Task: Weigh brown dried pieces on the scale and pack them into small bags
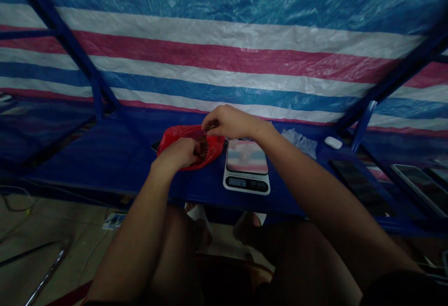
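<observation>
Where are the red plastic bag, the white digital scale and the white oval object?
red plastic bag [170,138]: head view, left side.
white digital scale [247,183]: head view, display strip.
white oval object [333,142]: head view, middle.

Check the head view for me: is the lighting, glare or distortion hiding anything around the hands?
Head view: dim, the lower half near black; the striped tarp is brightest, with slight sheen; wide-angle bend bows the blue frame bars; the scale display is unreadable; left hand and right hand at the red bag look sharp, its dark contents unclear.
</observation>
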Tool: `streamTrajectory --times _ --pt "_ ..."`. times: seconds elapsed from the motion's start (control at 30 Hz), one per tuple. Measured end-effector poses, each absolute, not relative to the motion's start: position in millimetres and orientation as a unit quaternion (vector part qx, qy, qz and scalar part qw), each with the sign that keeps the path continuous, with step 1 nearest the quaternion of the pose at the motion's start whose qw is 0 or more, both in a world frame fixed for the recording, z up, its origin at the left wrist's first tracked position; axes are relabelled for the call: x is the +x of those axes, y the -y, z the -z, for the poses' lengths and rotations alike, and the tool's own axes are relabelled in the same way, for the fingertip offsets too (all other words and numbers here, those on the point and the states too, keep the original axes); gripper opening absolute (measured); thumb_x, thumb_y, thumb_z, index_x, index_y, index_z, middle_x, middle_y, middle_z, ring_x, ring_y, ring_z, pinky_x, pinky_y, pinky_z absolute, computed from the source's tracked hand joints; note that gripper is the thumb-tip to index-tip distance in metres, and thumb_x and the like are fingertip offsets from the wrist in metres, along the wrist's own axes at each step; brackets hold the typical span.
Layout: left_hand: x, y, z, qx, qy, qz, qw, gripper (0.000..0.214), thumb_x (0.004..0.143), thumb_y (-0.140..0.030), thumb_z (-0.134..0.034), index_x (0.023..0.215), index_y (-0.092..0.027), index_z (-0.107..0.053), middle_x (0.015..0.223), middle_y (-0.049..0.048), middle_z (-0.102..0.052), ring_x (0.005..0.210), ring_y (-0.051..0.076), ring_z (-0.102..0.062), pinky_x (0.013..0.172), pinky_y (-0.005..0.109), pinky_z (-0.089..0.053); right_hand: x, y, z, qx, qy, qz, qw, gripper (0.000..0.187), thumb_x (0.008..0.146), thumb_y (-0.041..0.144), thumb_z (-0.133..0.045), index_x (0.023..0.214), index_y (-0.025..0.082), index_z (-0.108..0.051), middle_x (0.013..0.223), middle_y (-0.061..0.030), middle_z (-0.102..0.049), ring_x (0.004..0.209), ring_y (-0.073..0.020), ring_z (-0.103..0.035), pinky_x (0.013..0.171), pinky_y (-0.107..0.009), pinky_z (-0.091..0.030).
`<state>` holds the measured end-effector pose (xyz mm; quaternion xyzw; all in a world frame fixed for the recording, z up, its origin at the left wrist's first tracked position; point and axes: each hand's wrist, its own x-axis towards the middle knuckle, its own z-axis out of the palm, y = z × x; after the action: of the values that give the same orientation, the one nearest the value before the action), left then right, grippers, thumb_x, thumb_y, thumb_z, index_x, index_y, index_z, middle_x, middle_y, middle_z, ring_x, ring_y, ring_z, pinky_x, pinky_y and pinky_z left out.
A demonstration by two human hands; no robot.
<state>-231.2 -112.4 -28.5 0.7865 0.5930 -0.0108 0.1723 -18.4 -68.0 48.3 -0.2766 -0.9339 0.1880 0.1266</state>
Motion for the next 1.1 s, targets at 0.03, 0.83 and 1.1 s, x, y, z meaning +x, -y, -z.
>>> streamTrajectory --times 0.03,0.83,1.1 --pt "-230.4 112.8 26.9 0.783 -0.597 0.012 0.173 0.021 0.084 -0.015 -0.07 0.099 -0.022 -0.084 0.098 0.0054 -0.084 0.085 0.021 -0.076 0.072 0.027 -0.048 -8.7 70.3 -54.7 -0.281 0.931 -0.194 0.129 0.023 0.089 0.012 -0.069 0.104 0.017 -0.085 0.098 -0.0052 -0.084 0.082 -0.0169 -0.07 0.077 -0.029 -0.048" --pt "-221.9 113.3 14.6 0.79 -0.59 -0.015 0.168 0.022 0.089 -0.015 -0.064 0.096 -0.02 -0.085 0.097 0.0061 -0.085 0.081 0.019 -0.077 0.069 0.027 -0.049 46.7 75.0 -45.4 -0.413 0.889 -0.168 -0.104 0.028 0.07 0.002 -0.077 0.086 0.023 -0.086 0.083 -0.0003 -0.083 0.069 -0.0194 -0.072 0.064 -0.03 -0.049" --pt "-220.7 119.8 7.7 0.789 -0.59 -0.034 0.169 0.024 0.087 -0.012 -0.064 0.096 -0.021 -0.085 0.1 0.0048 -0.085 0.086 0.02 -0.077 0.072 0.027 -0.049 42.1 83.0 -59.9 -0.422 0.882 -0.121 -0.171 0.029 0.079 0.012 -0.078 0.106 0.017 -0.085 0.099 -0.0044 -0.085 0.083 -0.0228 -0.074 0.073 -0.032 -0.05"
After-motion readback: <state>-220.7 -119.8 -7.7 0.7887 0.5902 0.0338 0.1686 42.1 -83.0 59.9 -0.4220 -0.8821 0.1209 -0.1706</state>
